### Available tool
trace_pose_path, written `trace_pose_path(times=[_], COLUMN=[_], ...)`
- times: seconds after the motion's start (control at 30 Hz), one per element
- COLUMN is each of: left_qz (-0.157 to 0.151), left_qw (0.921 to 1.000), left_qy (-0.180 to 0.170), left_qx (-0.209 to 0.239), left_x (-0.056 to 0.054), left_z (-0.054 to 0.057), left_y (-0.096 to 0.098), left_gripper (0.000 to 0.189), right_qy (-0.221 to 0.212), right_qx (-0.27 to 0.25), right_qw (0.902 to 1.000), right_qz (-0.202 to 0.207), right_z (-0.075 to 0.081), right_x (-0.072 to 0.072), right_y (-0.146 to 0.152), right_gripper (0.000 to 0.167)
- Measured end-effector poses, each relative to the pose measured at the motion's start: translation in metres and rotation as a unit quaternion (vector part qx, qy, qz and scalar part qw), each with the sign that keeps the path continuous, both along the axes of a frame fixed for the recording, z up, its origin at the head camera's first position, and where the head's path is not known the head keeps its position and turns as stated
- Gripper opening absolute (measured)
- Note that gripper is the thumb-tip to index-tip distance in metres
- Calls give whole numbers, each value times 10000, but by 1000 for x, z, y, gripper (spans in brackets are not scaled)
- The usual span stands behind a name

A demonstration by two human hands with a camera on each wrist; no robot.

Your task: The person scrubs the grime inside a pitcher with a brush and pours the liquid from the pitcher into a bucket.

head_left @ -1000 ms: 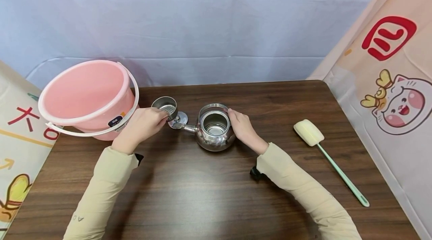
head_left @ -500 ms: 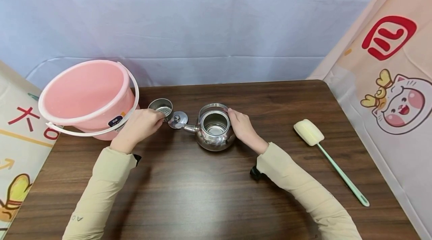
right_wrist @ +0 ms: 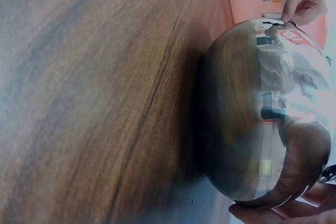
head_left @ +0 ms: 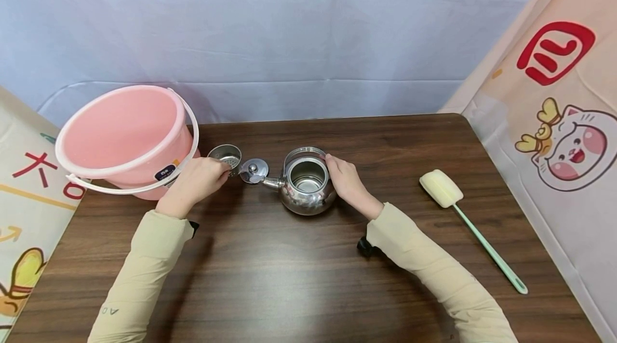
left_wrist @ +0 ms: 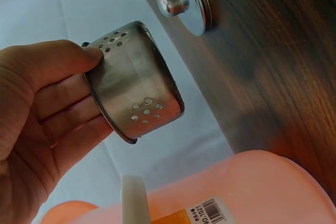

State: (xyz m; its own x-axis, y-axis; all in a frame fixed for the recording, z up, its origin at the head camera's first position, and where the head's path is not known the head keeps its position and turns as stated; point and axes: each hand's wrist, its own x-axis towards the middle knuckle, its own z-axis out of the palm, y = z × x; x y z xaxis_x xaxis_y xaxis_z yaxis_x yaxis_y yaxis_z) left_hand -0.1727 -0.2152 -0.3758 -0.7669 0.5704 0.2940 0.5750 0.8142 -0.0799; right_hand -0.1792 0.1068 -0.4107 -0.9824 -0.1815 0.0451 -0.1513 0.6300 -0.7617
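Note:
My left hand pinches the rim of a small steel tea strainer basket, with the thumb outside, in the left wrist view. The perforated basket is held between the pink bucket and a round steel lid, apart from the lid. A shiny steel teapot stands upright without its lid, its mouth facing up and its spout toward the lid. Against the teapot's right side rests my right hand; in the right wrist view its fingers touch the polished wall.
The pink bucket with a white handle stands at the table's back left. To the right lies a sponge brush with a green handle. A pale cloth hangs behind the wooden table.
My left hand has carried the strainer basket slightly left, toward the bucket, which leaves more of the lid in sight. The right hand and teapot stay put.

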Motion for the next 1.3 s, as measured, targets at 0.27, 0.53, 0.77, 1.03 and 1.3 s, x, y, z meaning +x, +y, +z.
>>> trace_pose_path(times=[0.27,0.53,0.77,1.03,1.3], left_qz=[106,234,279,300,280], left_qw=[9998,9992,9986,9980,9971], left_qy=[-137,-316,-429,-548,-701], left_qx=[-11,-8,-108,-116,-102], left_x=[-1,-4,-7,-9,-11], left_z=[-3,-8,-11,-14,-19], left_y=[-3,-6,-8,-10,-12], left_gripper=[21,25,25,23,25], right_qy=[-8,-56,-49,-21,25], right_qx=[-34,-76,-78,-116,-132], right_qw=[10000,10000,10000,9999,9998], right_qz=[10,-9,27,81,112], right_z=[0,0,0,1,2], right_x=[0,0,0,1,1], right_y=[0,0,1,0,0], right_gripper=[53,52,55,49,46])
